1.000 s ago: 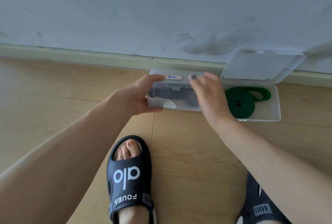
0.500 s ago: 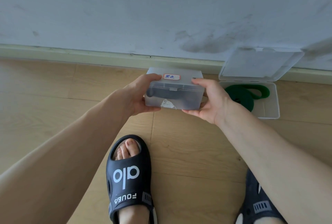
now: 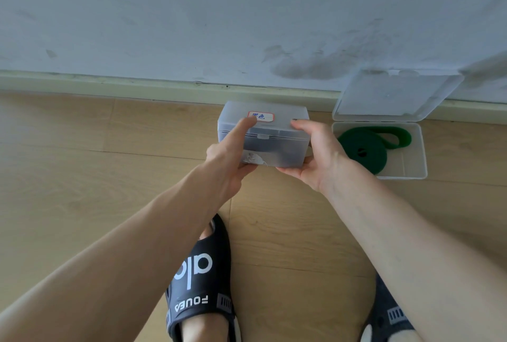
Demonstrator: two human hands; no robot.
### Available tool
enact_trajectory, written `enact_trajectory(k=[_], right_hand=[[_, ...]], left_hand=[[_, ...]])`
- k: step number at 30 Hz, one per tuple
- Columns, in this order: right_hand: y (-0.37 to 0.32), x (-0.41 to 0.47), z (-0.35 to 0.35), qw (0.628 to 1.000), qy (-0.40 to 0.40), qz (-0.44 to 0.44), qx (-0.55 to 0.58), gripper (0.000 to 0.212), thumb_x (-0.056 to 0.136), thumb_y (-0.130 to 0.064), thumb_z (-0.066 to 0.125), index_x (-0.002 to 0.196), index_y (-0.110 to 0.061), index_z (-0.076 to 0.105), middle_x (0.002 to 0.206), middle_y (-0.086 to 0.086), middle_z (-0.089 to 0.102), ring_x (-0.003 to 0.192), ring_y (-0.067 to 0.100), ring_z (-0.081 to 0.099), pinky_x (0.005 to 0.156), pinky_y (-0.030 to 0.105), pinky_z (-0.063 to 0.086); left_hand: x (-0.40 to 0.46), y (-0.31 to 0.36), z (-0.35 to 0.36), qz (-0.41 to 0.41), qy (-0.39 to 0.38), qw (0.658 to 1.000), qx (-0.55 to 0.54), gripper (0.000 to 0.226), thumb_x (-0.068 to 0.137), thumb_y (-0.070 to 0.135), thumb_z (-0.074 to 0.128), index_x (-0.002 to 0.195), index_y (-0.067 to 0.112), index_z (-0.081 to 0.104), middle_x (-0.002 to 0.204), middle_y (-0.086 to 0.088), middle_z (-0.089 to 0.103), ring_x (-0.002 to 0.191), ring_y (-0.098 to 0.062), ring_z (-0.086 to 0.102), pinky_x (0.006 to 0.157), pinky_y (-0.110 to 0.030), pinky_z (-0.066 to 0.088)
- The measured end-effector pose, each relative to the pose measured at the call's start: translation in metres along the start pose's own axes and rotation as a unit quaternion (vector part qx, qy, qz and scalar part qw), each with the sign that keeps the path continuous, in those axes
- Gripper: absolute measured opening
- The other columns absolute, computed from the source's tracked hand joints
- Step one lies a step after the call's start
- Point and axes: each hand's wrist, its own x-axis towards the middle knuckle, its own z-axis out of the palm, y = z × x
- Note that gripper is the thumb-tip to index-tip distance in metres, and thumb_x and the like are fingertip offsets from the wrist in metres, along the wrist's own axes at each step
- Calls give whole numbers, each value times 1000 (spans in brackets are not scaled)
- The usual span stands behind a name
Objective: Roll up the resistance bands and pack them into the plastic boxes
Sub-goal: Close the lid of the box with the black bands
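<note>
A closed frosted plastic box (image 3: 277, 133) with a red-edged label on its lid is held off the wooden floor, a dark rolled band dimly visible inside. My left hand (image 3: 231, 153) grips its left end, thumb stretched up across the lid, fingers beneath. My right hand (image 3: 315, 152) grips its right end, thumb on the lid, fingers under the base. To the right a second plastic box (image 3: 411, 174) lies open on the floor, its lid (image 3: 395, 94) leaning on the wall, with a rolled green band (image 3: 365, 149) inside and one loop sticking out of the roll.
A white wall with a pale skirting board (image 3: 137, 89) runs across just behind the boxes. My feet in black slides (image 3: 200, 281) stand on the wooden floor below my arms, the right one at the frame's lower edge (image 3: 389, 317).
The closed box has been lifted off the floor and tipped toward me. My right hand went from its top to its right end, and my left thumb slid up over the lid.
</note>
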Motion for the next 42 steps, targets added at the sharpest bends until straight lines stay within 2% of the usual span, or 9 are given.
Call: enact_trajectory(k=[5, 13, 24, 27, 30, 32, 35, 38, 42], right_hand=[[8, 1, 4, 1000, 8, 1, 1, 29, 90, -34, 73, 113, -20, 62, 118, 16, 63, 107, 33, 66, 90, 50, 61], [5, 1, 7, 1000, 19, 3, 16, 23, 91, -34, 72, 108, -20, 64, 116, 14, 66, 106, 31, 68, 93, 51, 60], [9, -3, 15, 999, 7, 32, 15, 25, 87, -29, 78, 105, -19, 64, 115, 14, 64, 107, 32, 67, 96, 50, 58], [9, -2, 16, 999, 14, 31, 14, 26, 87, -30, 78, 105, -19, 63, 116, 14, 63, 107, 32, 66, 95, 50, 59], [6, -4, 14, 999, 20, 42, 20, 25, 87, -31, 77, 103, -19, 62, 115, 15, 62, 105, 33, 65, 94, 51, 59], [3, -4, 9, 998, 27, 49, 11, 26, 86, -31, 78, 102, -19, 61, 114, 16, 62, 104, 34, 66, 93, 51, 59], [4, -3, 9, 998, 30, 56, -2, 30, 83, -30, 81, 105, -18, 64, 113, 15, 67, 100, 33, 69, 89, 50, 61], [2, -4, 10, 998, 26, 59, 9, 33, 83, -31, 80, 108, -17, 66, 113, 16, 68, 99, 35, 71, 87, 51, 61], [-5, -4, 9, 997, 32, 69, 0, 30, 84, -32, 79, 106, -17, 64, 111, 16, 66, 98, 36, 71, 89, 52, 61]], left_hand=[[2, 2, 0, 14, 35, 999, 20, 73, 66, 47, 81, 127, 14, 56, 114, -10, 65, 91, -29, 75, 77, -39, 65], [3, -1, 3, -26, -24, 999, -29, 106, 42, 54, 93, 134, 19, 55, 121, -13, 69, 86, -32, 78, 76, -44, 64], [0, 15, 1, -8, -24, 998, 66, 76, 64, 42, 77, 131, 14, 53, 118, -16, 66, 92, -37, 74, 70, -47, 64], [1, 17, -1, -5, -27, 997, 76, 87, 56, 48, 78, 132, 15, 53, 121, -16, 66, 89, -36, 75, 67, -43, 64], [-3, 12, -10, 21, -34, 989, 146, 107, 54, 70, 80, 139, 18, 42, 128, -13, 63, 98, -29, 73, 82, -42, 63], [-6, 7, -19, 115, -1, 951, 288, 109, 64, 79, 73, 147, 26, 26, 142, -8, 50, 117, -24, 61, 101, -45, 52], [-14, 10, -30, 333, -16, 849, 409, 97, 84, 56, 73, 156, 43, 9, 149, -2, 26, 123, -15, 35, 101, -34, 36], [-9, 18, -32, 414, -76, 775, 471, 68, 92, 43, 71, 148, 49, 34, 156, -1, 22, 125, -8, 31, 100, -29, 38], [3, 25, -37, 432, -92, 725, 529, 43, 95, 41, 68, 134, 44, 51, 160, -6, 22, 142, -15, 31, 97, -29, 34]])
